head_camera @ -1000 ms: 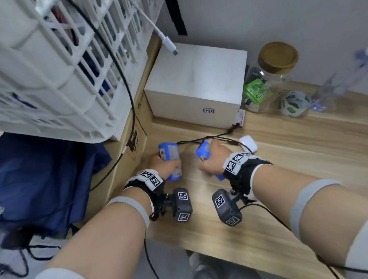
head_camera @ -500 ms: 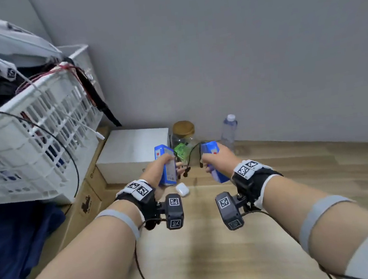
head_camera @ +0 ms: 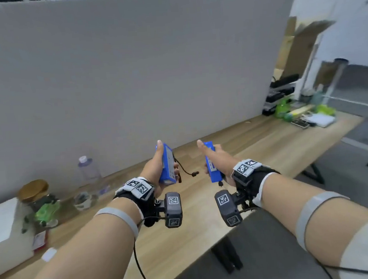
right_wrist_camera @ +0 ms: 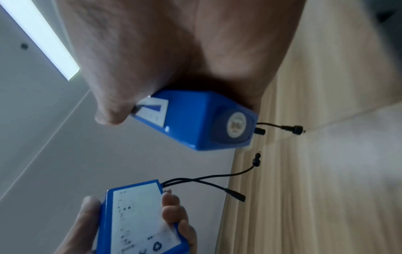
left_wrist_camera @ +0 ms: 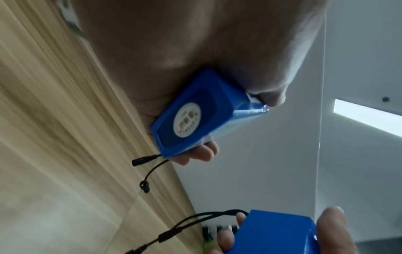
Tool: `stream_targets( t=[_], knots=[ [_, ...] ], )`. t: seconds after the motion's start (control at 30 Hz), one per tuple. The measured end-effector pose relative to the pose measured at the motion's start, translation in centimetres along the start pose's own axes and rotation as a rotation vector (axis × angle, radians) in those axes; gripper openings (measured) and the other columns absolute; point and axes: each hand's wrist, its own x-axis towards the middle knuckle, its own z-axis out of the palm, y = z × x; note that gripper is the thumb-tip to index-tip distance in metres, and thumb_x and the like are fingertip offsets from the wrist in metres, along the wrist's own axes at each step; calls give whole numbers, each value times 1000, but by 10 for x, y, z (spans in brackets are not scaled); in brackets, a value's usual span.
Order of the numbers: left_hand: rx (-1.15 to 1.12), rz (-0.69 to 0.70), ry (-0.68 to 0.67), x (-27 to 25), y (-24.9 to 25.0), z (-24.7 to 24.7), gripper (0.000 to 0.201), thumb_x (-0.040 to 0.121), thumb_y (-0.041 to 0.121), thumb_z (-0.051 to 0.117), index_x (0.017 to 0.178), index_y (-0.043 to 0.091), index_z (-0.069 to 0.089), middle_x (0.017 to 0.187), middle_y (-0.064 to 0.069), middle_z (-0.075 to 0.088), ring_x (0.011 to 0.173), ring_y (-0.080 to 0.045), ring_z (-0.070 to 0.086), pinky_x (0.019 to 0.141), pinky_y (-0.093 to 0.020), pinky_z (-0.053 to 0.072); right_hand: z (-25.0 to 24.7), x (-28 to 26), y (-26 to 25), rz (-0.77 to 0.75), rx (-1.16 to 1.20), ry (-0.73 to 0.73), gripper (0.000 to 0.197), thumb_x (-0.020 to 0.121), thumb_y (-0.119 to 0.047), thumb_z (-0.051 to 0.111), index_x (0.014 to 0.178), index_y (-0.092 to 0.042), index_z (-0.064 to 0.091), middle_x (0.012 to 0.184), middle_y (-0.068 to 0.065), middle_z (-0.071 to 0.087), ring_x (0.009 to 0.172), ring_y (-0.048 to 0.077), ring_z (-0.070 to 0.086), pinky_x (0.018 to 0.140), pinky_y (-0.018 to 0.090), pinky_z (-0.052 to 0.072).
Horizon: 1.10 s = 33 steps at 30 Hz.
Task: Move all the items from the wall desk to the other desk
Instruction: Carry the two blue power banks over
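Note:
My left hand [head_camera: 158, 163] grips a blue battery pack [head_camera: 167, 165] upright above the wooden wall desk [head_camera: 186, 228], thumb along its back edge. Short black leads with plugs hang from it [left_wrist_camera: 144, 160]. My right hand [head_camera: 216, 158] grips a second blue battery pack [head_camera: 212, 163] a little to the right, at the same height. In the left wrist view the left pack [left_wrist_camera: 200, 113] sits in the palm, and the right pack [left_wrist_camera: 280, 232] shows at the bottom. In the right wrist view the right pack [right_wrist_camera: 195, 120] is near, the left pack [right_wrist_camera: 139, 218] below.
On the desk's left stand a clear bottle [head_camera: 88, 176], a cork-lidded jar [head_camera: 39, 203] with green contents, a white box [head_camera: 1, 228] and a small white case [head_camera: 48, 254]. Far right, another desk end [head_camera: 344, 123] carries green bags and small items. A grey partition [head_camera: 128, 77] backs the desk.
Both hands lifted the blue packs off the desk and carried them up and rightward. The view swung right, away from the white basket and box.

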Motion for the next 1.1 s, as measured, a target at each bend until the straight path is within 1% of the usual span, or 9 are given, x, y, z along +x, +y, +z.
stream_targets(
  t=[0.17,0.3,0.43,0.53,0.63,0.77,0.9,1.0,1.1],
  knots=[
    [122,-80,-167,46,-32,110,106,59,85,63,131,9,52,81,-6,59,61,-19,58,67,-34,51,-115,-17,35,101,195,194,68,77,-72,61,118,-20,45,83,5,58,64,15,58,61,30,52],
    [217,-145,-299,85,-60,189,94,63,82,65,119,6,59,81,-8,63,67,-20,62,69,-34,53,-188,-20,65,165,222,368,59,81,-51,69,121,-12,50,95,9,57,68,16,59,53,26,50],
    [231,-235,-398,129,-87,261,91,67,84,58,111,5,61,84,-7,62,73,-21,61,73,-35,54,-249,-12,89,262,342,478,60,68,-49,69,113,-13,52,92,12,59,60,20,58,62,33,49],
    [186,-302,-449,166,-104,315,82,76,84,48,100,7,62,79,-8,62,70,-20,60,70,-34,52,-297,9,101,288,404,541,48,83,-39,63,115,-5,53,89,15,58,59,23,56,55,29,48],
    [168,-353,-502,210,-111,365,76,78,79,51,99,7,61,82,-10,63,71,-22,61,72,-36,52,-344,42,103,303,414,580,53,89,-35,61,125,3,52,91,18,58,64,26,56,53,26,49],
    [143,-366,-534,273,-105,417,84,73,76,63,119,6,57,97,-13,61,88,-25,64,73,-45,59,-399,97,92,327,362,644,45,90,-44,62,112,-4,58,98,24,70,81,35,69,71,40,57],
    [120,-323,-563,332,-95,456,102,57,79,65,128,8,51,80,-9,54,70,-20,59,86,-48,58,-443,150,82,348,403,620,51,89,-56,60,103,-7,58,106,28,71,96,39,72,80,45,59],
    [146,-314,-548,368,-88,476,89,59,87,59,110,14,51,70,-5,56,62,-18,58,74,-37,58,-461,183,78,369,427,590,57,89,-57,59,113,-5,55,103,28,71,96,39,72,74,42,60],
    [203,-292,-489,398,-85,489,78,71,87,47,91,12,55,71,-5,58,64,-20,56,63,-31,50,-475,216,80,378,379,588,43,93,-34,63,121,-2,52,105,30,70,90,39,72,72,40,60]
  ],
)
